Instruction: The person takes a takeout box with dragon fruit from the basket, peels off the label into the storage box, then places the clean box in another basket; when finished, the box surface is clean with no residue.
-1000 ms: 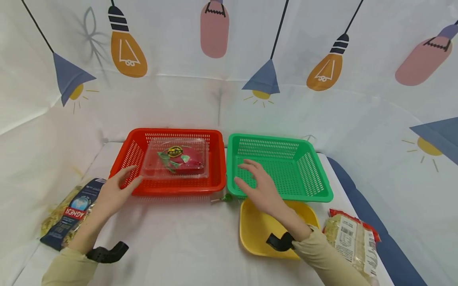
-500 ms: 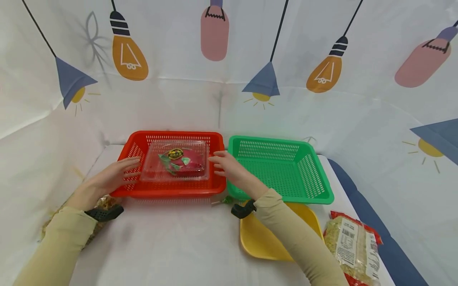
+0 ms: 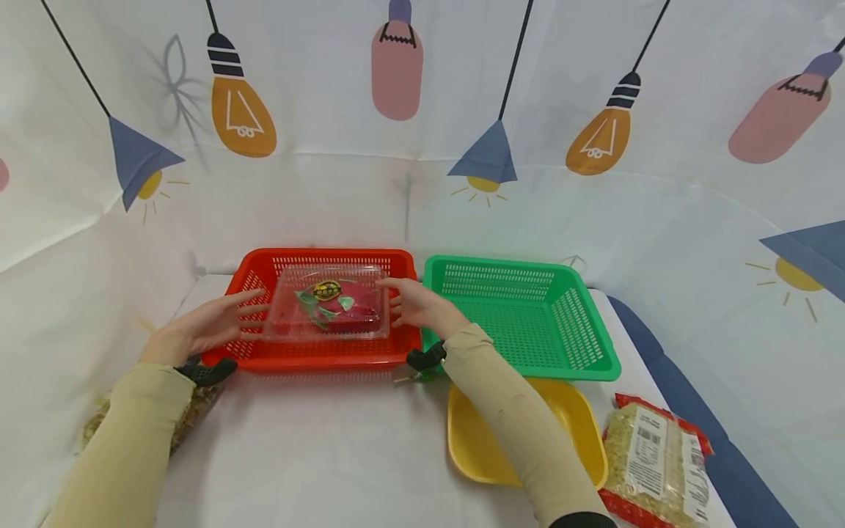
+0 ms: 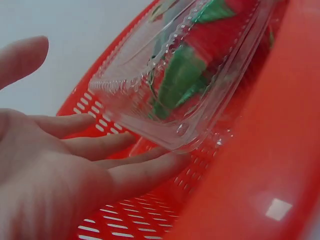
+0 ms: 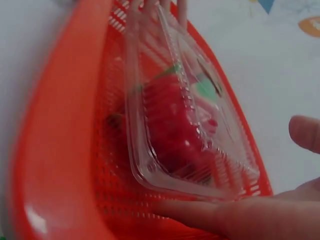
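A clear plastic clamshell box (image 3: 287, 323) sits in the red basket (image 3: 317, 361), a red dragon fruit (image 3: 359, 299) with green scales inside it. A black-and-gold label marks its lid. My left hand (image 3: 210, 323) reaches over the basket's left rim, its fingers extended to the box's left side. In the left wrist view these fingers (image 4: 145, 172) lie beside and below the box's corner, with the thumb apart. From the other side my right hand (image 3: 425, 306) reaches in, fingertips at the box's right edge. In the right wrist view a straight finger (image 5: 200, 212) runs along the box's end.
A green basket (image 3: 604, 367) stands right of the red one. In front of it lies a yellow tray (image 3: 472, 458), partly under my right sleeve. A bag of pasta (image 3: 650, 455) is at the right, another bag (image 3: 198, 411) half hidden behind my left arm. A patterned curtain hangs behind.
Both hands have moved in to the box's sides, the right one leftward from over the green basket, the left one from above the left pasta bag. The box has stayed in the red basket.
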{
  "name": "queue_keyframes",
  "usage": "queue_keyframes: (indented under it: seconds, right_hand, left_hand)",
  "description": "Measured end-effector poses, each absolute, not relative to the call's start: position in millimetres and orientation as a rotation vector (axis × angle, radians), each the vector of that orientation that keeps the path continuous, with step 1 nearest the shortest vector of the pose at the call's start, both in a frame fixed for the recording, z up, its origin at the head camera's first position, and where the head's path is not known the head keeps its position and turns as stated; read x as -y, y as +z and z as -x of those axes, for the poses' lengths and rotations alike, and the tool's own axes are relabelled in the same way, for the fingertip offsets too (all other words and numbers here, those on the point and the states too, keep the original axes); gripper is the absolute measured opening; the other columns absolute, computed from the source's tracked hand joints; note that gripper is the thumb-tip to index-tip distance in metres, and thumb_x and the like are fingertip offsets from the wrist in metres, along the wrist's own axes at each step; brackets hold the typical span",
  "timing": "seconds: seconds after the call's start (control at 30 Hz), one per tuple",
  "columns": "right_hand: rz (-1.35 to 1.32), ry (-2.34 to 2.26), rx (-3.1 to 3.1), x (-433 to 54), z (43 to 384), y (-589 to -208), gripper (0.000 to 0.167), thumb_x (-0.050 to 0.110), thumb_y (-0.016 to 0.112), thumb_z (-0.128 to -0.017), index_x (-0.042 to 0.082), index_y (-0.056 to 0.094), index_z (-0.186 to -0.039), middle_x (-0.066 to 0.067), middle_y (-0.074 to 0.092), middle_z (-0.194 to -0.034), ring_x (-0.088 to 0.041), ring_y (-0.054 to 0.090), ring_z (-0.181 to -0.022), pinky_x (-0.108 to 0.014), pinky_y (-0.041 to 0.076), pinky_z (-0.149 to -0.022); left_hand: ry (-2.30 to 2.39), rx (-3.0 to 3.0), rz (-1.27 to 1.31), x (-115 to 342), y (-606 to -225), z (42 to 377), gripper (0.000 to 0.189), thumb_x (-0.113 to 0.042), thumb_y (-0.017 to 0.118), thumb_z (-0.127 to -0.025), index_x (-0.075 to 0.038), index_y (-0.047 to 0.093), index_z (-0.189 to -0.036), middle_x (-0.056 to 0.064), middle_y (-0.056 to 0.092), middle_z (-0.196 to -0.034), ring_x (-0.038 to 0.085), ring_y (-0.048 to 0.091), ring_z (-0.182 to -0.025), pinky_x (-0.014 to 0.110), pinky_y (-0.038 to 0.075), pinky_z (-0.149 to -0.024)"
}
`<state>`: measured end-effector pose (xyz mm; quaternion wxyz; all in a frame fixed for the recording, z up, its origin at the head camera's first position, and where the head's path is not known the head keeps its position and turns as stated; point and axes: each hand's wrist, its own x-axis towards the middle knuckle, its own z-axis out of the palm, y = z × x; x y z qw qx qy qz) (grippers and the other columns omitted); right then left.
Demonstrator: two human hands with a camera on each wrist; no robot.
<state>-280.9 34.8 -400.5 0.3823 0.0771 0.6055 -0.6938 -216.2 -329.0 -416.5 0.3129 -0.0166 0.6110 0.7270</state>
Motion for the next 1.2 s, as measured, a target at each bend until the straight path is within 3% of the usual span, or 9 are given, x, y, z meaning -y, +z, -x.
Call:
queue_keyframes:
  seconds: [0.13, 0.37, 0.5, 0.63, 0.8, 1.07, 1.2]
  right_hand:
    - [-0.181, -1.766, -1.492, -36, 287, -405, 0.069, 0.039, 0.057, -0.1, 0.009, 0.026, -0.154, -0.021, 0.033, -0.155, -0.039, 0.036, -0.138, -0.058, 0.03, -0.115]
    - [-0.188, -1.786, -1.428, -36, 291, -418, 0.064, 0.039, 0.059, -0.099, 0.012, 0.032, -0.15, -0.019, 0.041, -0.149, -0.037, 0.041, -0.132, -0.059, 0.031, -0.114]
    - [-0.161, -1.804, -1.418, -35, 292, -423, 0.056, 0.038, 0.059, -0.099, 0.015, 0.037, -0.146, -0.017, 0.043, -0.147, -0.035, 0.042, -0.13, -0.061, 0.031, -0.113]
    - [-0.114, -1.82, -1.403, -37, 293, -425, 0.054, 0.038, 0.057, -0.1, 0.016, 0.037, -0.146, -0.018, 0.041, -0.15, -0.034, 0.043, -0.129, -0.061, 0.031, -0.113]
    - [-0.079, -1.832, -1.366, -40, 293, -425, 0.062, 0.039, 0.058, -0.1, 0.013, 0.034, -0.15, -0.018, 0.038, -0.151, -0.032, 0.044, -0.125, -0.059, 0.028, -0.115]
    - [-0.056, -1.839, -1.343, -39, 294, -424, 0.062, 0.041, 0.053, -0.102, 0.013, 0.03, -0.152, -0.019, 0.035, -0.151, -0.031, 0.045, -0.121, -0.061, 0.025, -0.116]
    - [-0.036, -1.847, -1.334, -38, 296, -423, 0.06, 0.04, 0.048, -0.104, 0.014, 0.028, -0.154, -0.021, 0.033, -0.154, -0.032, 0.044, -0.122, -0.061, 0.027, -0.115]
  left_hand:
    - [1.913, -1.594, 0.073, 325, -418, 223, 0.075, -0.043, 0.028, -0.108, -0.014, -0.02, -0.157, 0.02, -0.016, -0.165, 0.05, 0.003, -0.148, 0.062, 0.016, -0.118]
    - [1.877, -1.609, 0.113, 322, -423, 227, 0.074, -0.043, 0.03, -0.108, -0.015, -0.015, -0.159, 0.021, -0.008, -0.165, 0.039, 0.026, -0.137, 0.058, 0.032, -0.114]
    - [1.887, -1.613, 0.1, 322, -425, 225, 0.069, -0.043, 0.03, -0.108, -0.017, -0.008, -0.159, 0.02, -0.004, -0.164, 0.036, 0.032, -0.132, 0.059, 0.034, -0.113]
    - [1.861, -1.665, 0.059, 322, -427, 225, 0.059, -0.042, 0.031, -0.108, -0.019, 0.008, -0.157, 0.019, 0.011, -0.161, 0.035, 0.038, -0.13, 0.058, 0.036, -0.111]
    - [1.815, -1.733, 0.05, 321, -429, 227, 0.036, -0.042, 0.033, -0.108, -0.028, 0.035, -0.14, 0.004, 0.04, -0.143, 0.033, 0.043, -0.13, 0.054, 0.042, -0.108]
    - [1.785, -1.777, 0.081, 321, -426, 226, 0.051, -0.045, 0.036, -0.107, -0.021, 0.027, -0.151, 0.011, 0.032, -0.146, 0.032, 0.043, -0.127, 0.058, 0.039, -0.108]
    - [1.777, -1.809, 0.094, 322, -424, 226, 0.042, -0.045, 0.038, -0.106, -0.028, 0.035, -0.144, 0.012, 0.033, -0.145, 0.028, 0.047, -0.122, 0.055, 0.044, -0.104]
